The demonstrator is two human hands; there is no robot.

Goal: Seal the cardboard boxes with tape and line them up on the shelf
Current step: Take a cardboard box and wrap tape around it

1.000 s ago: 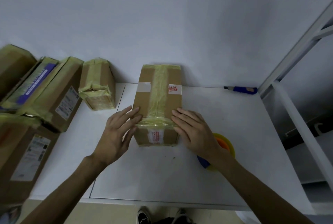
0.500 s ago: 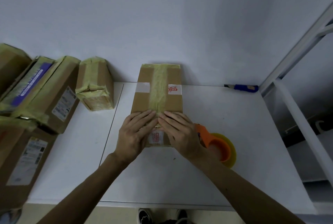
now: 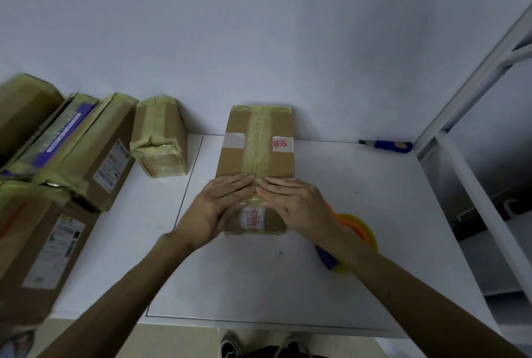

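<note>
Here, both flat, unclenched hands [image 3: 259, 202] press yellowish tape onto the brown cardboard box [image 3: 259, 156]; firm, even, outward strokes should seal the front edge.

left grip [image 3: 222, 202], right grip [image 3: 294, 201] moved inward, meeting atop box [image 3: 283, 164]

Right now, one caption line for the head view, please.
On the table, the left hand and right hand press flat on the taped cardboard box, tape dispenser beside it.
</note>
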